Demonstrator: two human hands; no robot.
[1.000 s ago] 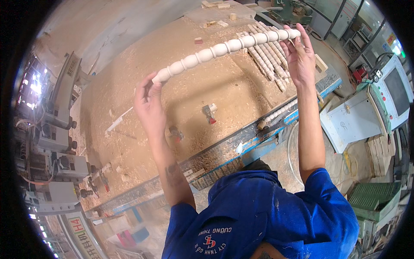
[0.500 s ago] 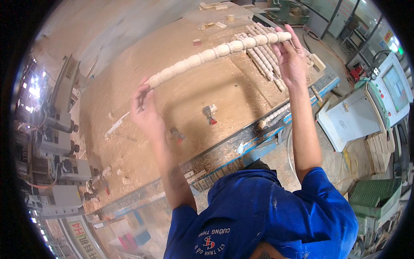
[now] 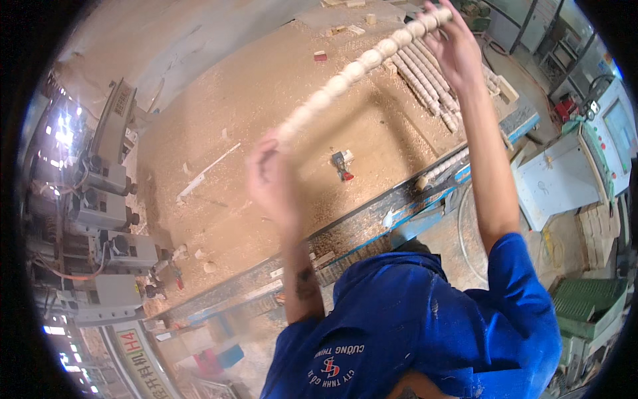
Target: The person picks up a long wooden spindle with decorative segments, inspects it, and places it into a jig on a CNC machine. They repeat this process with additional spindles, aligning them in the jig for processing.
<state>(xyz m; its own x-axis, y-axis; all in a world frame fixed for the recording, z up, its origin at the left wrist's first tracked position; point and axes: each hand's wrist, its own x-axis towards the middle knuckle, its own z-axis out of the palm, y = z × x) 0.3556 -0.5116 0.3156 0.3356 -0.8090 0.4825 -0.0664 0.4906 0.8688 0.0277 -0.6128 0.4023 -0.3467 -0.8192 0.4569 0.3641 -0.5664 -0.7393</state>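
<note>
A long turned wooden spindle with rounded beads is held up above the table, slanting from lower left to upper right. My left hand, blurred by motion, grips its near left end. At the far right end, my right hand has its fingers wrapped round the wood. Beneath and beyond my right hand lie several similar turned spindles side by side on the table. Another spindle rests along the table's front edge, partly hidden by my right forearm.
Wood shavings cover the wooden tabletop. A toggle clamp with a red tip stands mid-table. Machine heads line the left side. A control console stands at right, and a green metal box sits below it.
The spindle has tilted more steeply, its right end raised toward the far right. My left hand has moved right, and my right hand farther away. The view has shifted slightly.
</note>
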